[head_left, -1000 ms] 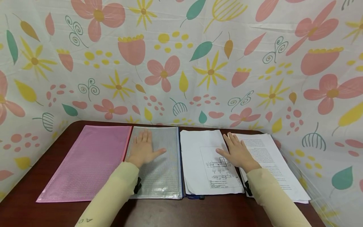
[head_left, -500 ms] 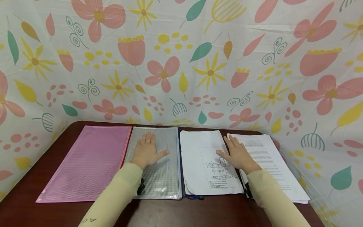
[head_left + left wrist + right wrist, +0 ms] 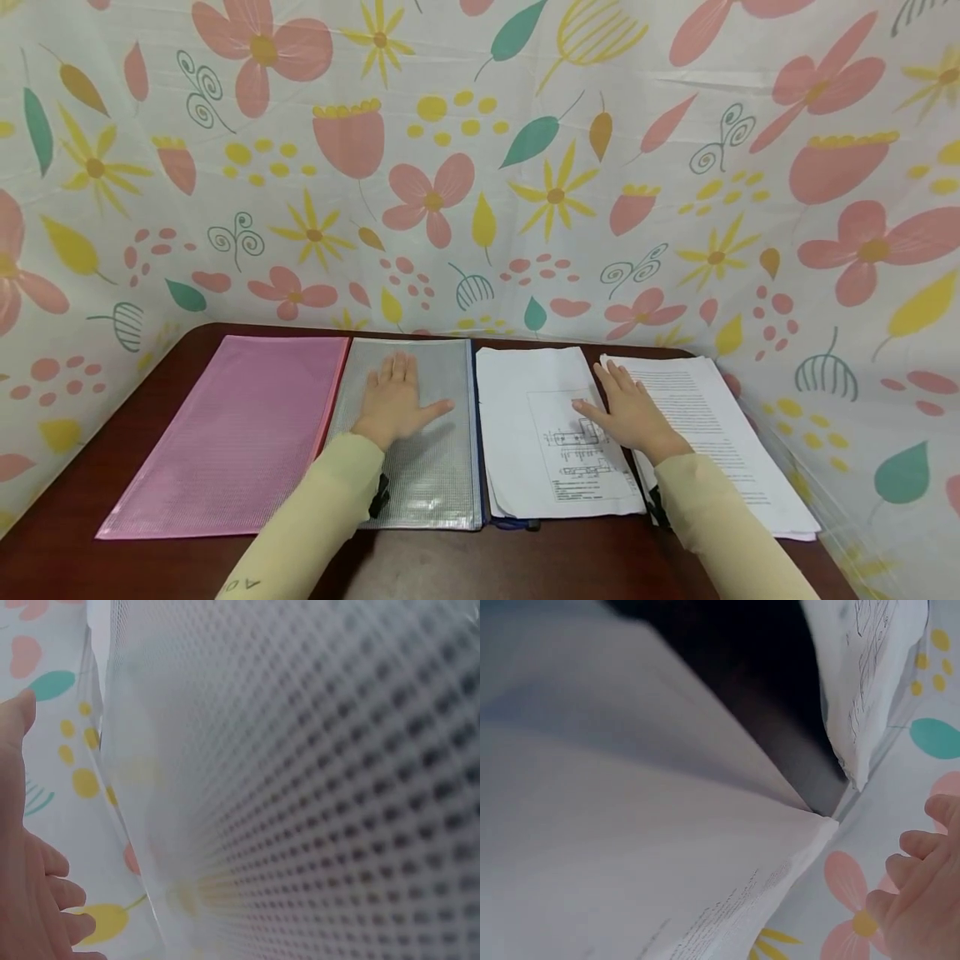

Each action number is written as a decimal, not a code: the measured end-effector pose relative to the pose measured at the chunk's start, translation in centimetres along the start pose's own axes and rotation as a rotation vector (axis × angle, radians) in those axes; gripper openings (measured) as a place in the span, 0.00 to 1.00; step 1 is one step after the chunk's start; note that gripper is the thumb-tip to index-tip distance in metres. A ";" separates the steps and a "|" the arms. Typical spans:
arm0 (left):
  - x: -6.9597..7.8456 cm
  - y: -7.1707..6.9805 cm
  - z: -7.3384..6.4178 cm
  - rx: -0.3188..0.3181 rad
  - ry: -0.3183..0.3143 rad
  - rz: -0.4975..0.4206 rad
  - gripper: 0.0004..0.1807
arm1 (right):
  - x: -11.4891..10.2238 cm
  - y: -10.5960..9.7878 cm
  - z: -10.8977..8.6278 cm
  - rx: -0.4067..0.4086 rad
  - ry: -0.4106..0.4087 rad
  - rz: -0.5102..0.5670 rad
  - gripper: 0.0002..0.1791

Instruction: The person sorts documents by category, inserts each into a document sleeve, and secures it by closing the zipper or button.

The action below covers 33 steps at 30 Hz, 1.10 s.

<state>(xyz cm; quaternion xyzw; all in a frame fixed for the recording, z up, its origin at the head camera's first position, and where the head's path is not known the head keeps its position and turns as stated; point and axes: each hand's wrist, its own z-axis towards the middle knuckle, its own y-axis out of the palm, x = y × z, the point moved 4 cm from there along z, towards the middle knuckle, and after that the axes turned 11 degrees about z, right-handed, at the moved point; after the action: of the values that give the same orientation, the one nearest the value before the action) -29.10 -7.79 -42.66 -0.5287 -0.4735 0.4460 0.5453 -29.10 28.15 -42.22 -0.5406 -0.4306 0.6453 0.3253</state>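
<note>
Shifting left hand [image 3: 396, 407]: slightly further right and lower in the head view than one second ago; fingers extended, thumb spread to the right, nothing gripped.
Grey translucent rectangular mesh-plastic pouch [image 3: 442, 471]: lower centre-left of the head view, under the left hand; contact cannot be told. Same place as before; fills most of the left wrist view.
Right hand [image 3: 637, 418]: nearly where it was, right of lower centre; fingers extended, thumb out to the left, nothing gripped. Contact with the sheets below cannot be told.
White paper stack with black line diagram [image 3: 517, 454]: lower centre-right, its right edge partly under the right hand; not displaced.
White paper stack with printed text lines [image 3: 738, 442]: lower right, just beside the diagram stack, partly behind the right hand and sleeve; not displaced.
Pink translucent rectangular mesh-plastic pouch [image 3: 240, 425]: lower left, beside the grey pouch; unchanged.
Dark reddish-brown wooden table [image 3: 442, 571]: bottom of the frame, bearing the row of four.
Bearing on the work: judged slight; one hand has drifted, while the arrangement stands as it was.
</note>
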 end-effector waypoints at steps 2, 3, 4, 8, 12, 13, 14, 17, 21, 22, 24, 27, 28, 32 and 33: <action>0.3 0.1 0.1 0.000 -0.001 -0.009 0.59 | 0.0 0.0 0.0 0.000 0.006 0.011 0.54; 0.5 0.1 0.1 -0.002 -0.002 -0.016 0.59 | 0.0 0.0 0.0 -0.004 0.013 0.017 0.55; 0.7 0.1 0.1 -0.005 -0.006 -0.022 0.60 | 0.0 0.0 0.0 -0.010 0.024 0.028 0.55; 1.6 0.2 0.1 -0.023 -0.024 -0.044 0.60 | -0.1 0.2 0.0 -0.045 0.075 0.089 0.55; 2.5 0.3 -0.1 -0.034 -0.039 -0.082 0.59 | -0.3 0.2 0.0 -0.069 0.097 0.143 0.55; 2.7 0.3 -0.2 -0.035 -0.042 -0.086 0.59 | -0.3 0.3 0.0 -0.072 0.097 0.150 0.55; 2.9 0.4 -0.2 -0.036 -0.045 -0.092 0.59 | -0.3 0.3 0.0 -0.076 0.101 0.152 0.55; 3.6 0.6 -0.4 -0.039 -0.053 -0.096 0.59 | -0.5 0.5 0.1 -0.081 0.107 0.153 0.56; 4.5 0.8 -0.6 -0.051 -0.068 -0.123 0.59 | -0.7 0.6 0.2 -0.075 0.125 0.142 0.58; 4.7 0.7 -0.7 -0.051 -0.070 -0.131 0.58 | -0.8 0.6 0.1 -0.074 0.133 0.135 0.59; 5.1 0.7 -0.9 -0.057 -0.072 -0.136 0.57 | -0.9 0.7 0.1 -0.071 0.158 0.128 0.60; 5.7 0.7 -1.1 -0.060 -0.065 -0.124 0.56 | -1.1 0.8 -0.1 -0.081 0.208 0.136 0.64; 5.9 0.7 -1.2 -0.062 -0.061 -0.119 0.55 | -1.1 0.9 -0.1 -0.085 0.226 0.141 0.65; 6.4 0.8 -1.5 -0.075 -0.049 -0.105 0.52 | -1.2 1.2 -0.1 -0.113 0.304 0.158 0.68; 6.5 0.9 -1.5 -0.076 -0.044 -0.106 0.50 | -1.3 1.3 -0.2 -0.118 0.317 0.159 0.68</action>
<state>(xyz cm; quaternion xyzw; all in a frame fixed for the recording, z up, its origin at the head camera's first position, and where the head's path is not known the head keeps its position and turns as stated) -26.58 -1.58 -43.22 -0.5134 -0.5294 0.4095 0.5370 -28.61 26.54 -42.84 -0.6859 -0.3671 0.5494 0.3049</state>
